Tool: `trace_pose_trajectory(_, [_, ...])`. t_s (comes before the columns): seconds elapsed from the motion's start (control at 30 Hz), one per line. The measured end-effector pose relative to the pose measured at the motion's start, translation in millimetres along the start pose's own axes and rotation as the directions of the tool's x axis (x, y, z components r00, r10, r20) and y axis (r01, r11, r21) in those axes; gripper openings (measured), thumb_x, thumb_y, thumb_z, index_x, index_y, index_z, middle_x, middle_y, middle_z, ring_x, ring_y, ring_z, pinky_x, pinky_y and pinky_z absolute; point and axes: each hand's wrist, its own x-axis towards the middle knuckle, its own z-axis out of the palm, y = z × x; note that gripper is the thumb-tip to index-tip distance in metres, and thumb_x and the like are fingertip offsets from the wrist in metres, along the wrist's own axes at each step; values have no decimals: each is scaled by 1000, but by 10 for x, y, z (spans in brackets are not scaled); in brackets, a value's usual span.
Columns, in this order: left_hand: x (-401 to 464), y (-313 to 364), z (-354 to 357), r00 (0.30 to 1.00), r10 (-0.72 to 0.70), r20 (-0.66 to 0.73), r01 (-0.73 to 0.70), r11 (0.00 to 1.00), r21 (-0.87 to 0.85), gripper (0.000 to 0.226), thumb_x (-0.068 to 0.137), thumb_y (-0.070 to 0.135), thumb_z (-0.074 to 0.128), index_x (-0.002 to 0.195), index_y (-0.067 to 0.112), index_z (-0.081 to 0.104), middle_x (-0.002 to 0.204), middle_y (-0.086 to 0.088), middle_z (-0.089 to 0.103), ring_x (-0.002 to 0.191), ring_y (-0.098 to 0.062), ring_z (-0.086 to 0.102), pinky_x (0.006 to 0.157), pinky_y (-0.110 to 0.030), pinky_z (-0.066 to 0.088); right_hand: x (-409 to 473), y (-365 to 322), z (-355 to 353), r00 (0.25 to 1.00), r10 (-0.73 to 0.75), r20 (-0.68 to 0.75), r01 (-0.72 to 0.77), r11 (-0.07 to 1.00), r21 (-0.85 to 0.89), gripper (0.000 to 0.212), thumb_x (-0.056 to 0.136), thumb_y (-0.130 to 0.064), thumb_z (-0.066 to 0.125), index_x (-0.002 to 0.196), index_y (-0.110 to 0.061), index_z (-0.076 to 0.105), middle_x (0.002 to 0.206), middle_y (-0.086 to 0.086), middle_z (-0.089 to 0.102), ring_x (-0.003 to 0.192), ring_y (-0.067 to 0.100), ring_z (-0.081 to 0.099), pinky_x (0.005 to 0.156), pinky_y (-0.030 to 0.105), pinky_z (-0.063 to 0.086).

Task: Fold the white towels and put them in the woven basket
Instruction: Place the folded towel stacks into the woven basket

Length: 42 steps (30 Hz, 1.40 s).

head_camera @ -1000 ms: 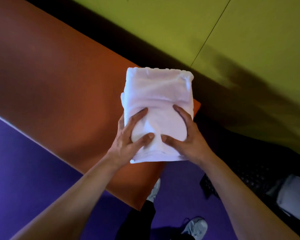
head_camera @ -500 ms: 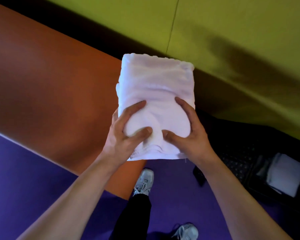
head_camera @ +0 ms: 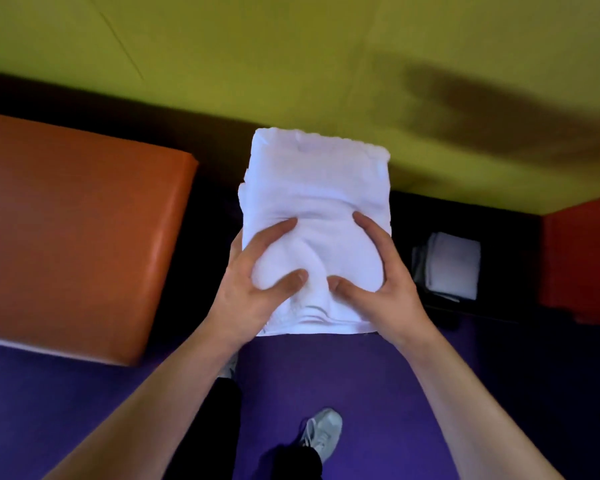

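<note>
- Towel first: thick folded white terry towel, in the air over the purple floor, clear of the orange padded bench.
- Your left hand and right hand both clamp its near end, thumbs on top.
- Dark basket sits to your right, a folded white towel inside; keep the folds pinched, lower it flat.

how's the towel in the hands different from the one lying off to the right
The held towel is gripped by the left hand and right hand, off the floor; the lying towel rests in a dark container, untouched. The held towel looks brightly lit, the lying towel shadowed. Both are white and folded.
</note>
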Motion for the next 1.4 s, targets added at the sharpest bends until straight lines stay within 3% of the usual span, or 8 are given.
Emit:
trace_pose_trajectory(0.13, [-245, 153, 834, 996, 1, 89, 2, 1000, -27, 61, 73, 49, 76, 129, 58, 56, 143, 4, 45, 128, 3, 49, 96, -2, 38, -512, 219, -767, 994, 54, -91, -54, 999, 0, 84, 77, -11, 86, 144, -43, 47, 140, -30, 51, 128, -12, 48, 96, 7, 43])
trace_pose_trajectory(0.4, [-248, 197, 1926, 961, -82, 265, 89, 996, -13, 61, 70, 50, 77, 126, 60, 56, 143, 9, 40, 123, 13, 43, 90, 2, 39, -910, 728, -1696, 957, 198, -213, -200, 980, 9, 83, 78, -15, 86, 138, -56, 47, 141, -30, 51, 133, -4, 47, 108, 29, 45])
trace_pose_trajectory(0.6, [79, -35, 2595, 928, -113, 354, 116, 993, 14, 59, 70, 45, 76, 123, 64, 56, 143, 14, 37, 128, 8, 43, 99, -11, 44, -765, 1304, -2167, 923, 259, -284, -270, 963, 2, 83, 78, -18, 85, 136, -63, 45, 135, -40, 50, 128, -14, 45, 100, 19, 41])
trace_pose_trajectory(0.7, [312, -273, 2945, 923, -128, 362, 124, 992, 34, 58, 72, 43, 77, 123, 64, 56, 144, 14, 36, 132, 1, 43, 104, -16, 43, -574, 1690, -2386, 917, 276, -289, -283, 959, 19, 83, 79, -19, 85, 134, -65, 45, 130, -45, 49, 122, -19, 46, 94, 14, 42])
trace_pose_trajectory(0.9, [849, -909, 3663, 918, -154, 366, 135, 988, 78, 59, 81, 33, 82, 128, 58, 57, 143, 10, 39, 131, 2, 43, 94, 1, 36, -22, 2589, -2848, 925, 274, -263, -276, 961, 31, 81, 80, -18, 84, 138, -59, 45, 125, -48, 49, 116, -24, 46, 86, 4, 44])
trace_pose_trajectory(1.1, [1426, -1571, 4187, 924, -207, 322, 178, 977, 117, 58, 83, 34, 80, 127, 61, 55, 142, 8, 36, 127, -9, 47, 83, 2, 43, 697, 3548, -3095, 949, 233, -211, -231, 972, 33, 79, 82, -17, 82, 138, -58, 45, 123, -49, 49, 116, -21, 50, 87, 4, 46])
trace_pose_trajectory(1.2, [1599, -1843, 4377, 923, -233, 305, 204, 971, 126, 56, 82, 33, 81, 125, 60, 57, 142, 7, 35, 125, -13, 48, 78, 2, 45, 912, 3978, -3144, 954, 240, -180, -232, 971, 64, 78, 82, -18, 82, 138, -59, 46, 134, -37, 51, 124, -10, 51, 98, 18, 46])
trace_pose_trajectory(1.4, [1693, -2263, 4420, 940, -250, 232, 216, 963, 163, 58, 79, 32, 84, 124, 59, 59, 139, 8, 38, 120, -7, 55, 92, -19, 55, 1139, 4387, -3004, 955, 251, -155, -243, 968, 69, 81, 79, -12, 84, 143, -46, 47, 136, -31, 52, 110, -25, 51, 85, 2, 45])
